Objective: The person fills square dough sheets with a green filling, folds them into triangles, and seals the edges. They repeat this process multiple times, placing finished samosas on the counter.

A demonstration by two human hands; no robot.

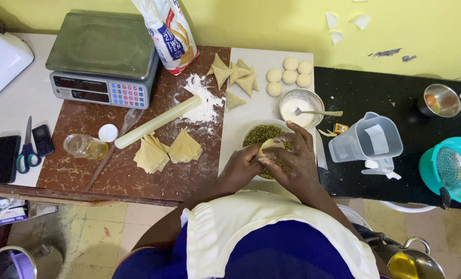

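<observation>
My left hand (239, 168) and my right hand (294, 157) meet over a bowl of green filling (255, 135). Together they hold a pale pastry wrapper (270, 148) folded into a pocket. Folded triangular pastries (236, 77) lie at the back of the white board (264, 111). Dough balls (290, 76) sit beside them. A small metal bowl of white paste (302, 108) with a spoon stands just behind the filling bowl.
Stacked cut wrappers (168, 151), a rolling pin (158, 122) and spilled flour (203, 98) lie on the brown board. Behind are a scale (102, 59) and a flour bag (169, 31). Scissors (28, 150) and phones (4, 157) lie left; a clear jug (367, 139) and teal strainer (454, 170) right.
</observation>
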